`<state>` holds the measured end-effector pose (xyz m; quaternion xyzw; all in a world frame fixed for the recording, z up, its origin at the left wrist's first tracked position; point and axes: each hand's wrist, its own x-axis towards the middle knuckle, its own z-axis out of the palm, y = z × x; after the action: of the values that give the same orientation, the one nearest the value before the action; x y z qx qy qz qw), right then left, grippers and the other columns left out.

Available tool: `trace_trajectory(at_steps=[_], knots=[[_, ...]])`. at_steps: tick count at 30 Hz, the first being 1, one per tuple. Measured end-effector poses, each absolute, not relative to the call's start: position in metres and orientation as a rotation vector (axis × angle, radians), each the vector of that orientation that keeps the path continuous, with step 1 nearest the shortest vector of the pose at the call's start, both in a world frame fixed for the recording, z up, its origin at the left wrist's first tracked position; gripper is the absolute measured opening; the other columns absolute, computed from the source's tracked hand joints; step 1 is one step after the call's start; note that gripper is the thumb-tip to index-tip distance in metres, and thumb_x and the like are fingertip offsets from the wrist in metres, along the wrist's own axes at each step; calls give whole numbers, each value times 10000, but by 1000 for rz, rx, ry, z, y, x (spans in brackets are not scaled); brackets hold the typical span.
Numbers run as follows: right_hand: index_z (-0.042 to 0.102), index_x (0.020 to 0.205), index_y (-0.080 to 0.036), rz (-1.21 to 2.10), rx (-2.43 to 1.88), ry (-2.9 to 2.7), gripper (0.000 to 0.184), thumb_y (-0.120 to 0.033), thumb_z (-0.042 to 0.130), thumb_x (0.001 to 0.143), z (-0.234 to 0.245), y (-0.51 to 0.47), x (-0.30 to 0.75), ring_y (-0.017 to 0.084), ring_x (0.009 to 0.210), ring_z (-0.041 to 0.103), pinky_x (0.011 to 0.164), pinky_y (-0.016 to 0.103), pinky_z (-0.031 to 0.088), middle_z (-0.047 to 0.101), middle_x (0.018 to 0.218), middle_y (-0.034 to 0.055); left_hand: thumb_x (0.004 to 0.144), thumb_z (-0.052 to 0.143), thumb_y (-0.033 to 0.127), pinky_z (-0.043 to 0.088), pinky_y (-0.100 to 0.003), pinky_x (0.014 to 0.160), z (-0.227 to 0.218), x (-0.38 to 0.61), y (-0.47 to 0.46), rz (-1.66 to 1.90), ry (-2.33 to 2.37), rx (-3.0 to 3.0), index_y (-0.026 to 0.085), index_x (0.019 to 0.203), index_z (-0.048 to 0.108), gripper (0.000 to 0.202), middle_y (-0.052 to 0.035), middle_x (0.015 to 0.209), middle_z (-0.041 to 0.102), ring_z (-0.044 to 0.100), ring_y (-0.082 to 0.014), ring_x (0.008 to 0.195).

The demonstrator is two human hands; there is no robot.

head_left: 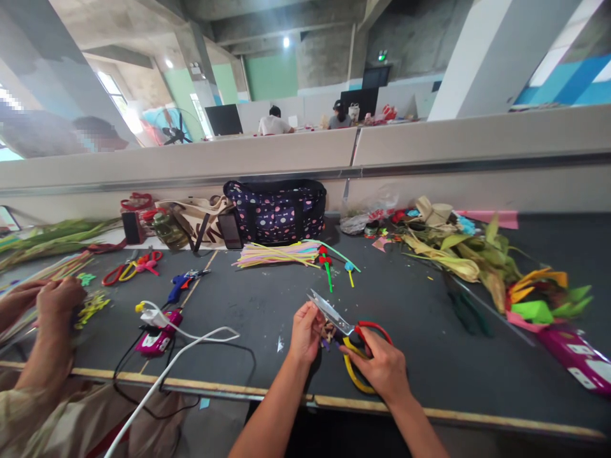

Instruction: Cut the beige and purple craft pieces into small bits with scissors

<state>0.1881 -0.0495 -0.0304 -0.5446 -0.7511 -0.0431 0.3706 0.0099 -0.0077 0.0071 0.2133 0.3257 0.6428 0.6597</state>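
My left hand (305,331) is closed in a pinch on a small brown and purple craft piece (327,333) just above the dark table. My right hand (379,366) grips scissors (341,321) by their red and yellow handles. The silver blades point up and left, their tips open right beside the small piece and my left fingers. Both hands are near the table's front edge (267,391).
A bundle of pastel straws (279,253) and a polka-dot bag (277,210) lie beyond my hands. At left a co-worker's hands (57,302) work near a glue gun (184,284), a pink gadget (157,334) and a white cable. Dried leaves (458,254) pile up at right.
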Motion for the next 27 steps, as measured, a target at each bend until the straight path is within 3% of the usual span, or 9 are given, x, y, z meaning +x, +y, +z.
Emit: trace_trajectory(at_steps=[27], knots=[[659,1003,-153,-207,-1326,-1885,489,-595,579,809,-27,-50,187,129,641,656,650,204,470,712,781,44,667,786,319,329,-157,503,7,10,-7,1478,716,475,134,636,545,306,42,552,486,411,-43,488]])
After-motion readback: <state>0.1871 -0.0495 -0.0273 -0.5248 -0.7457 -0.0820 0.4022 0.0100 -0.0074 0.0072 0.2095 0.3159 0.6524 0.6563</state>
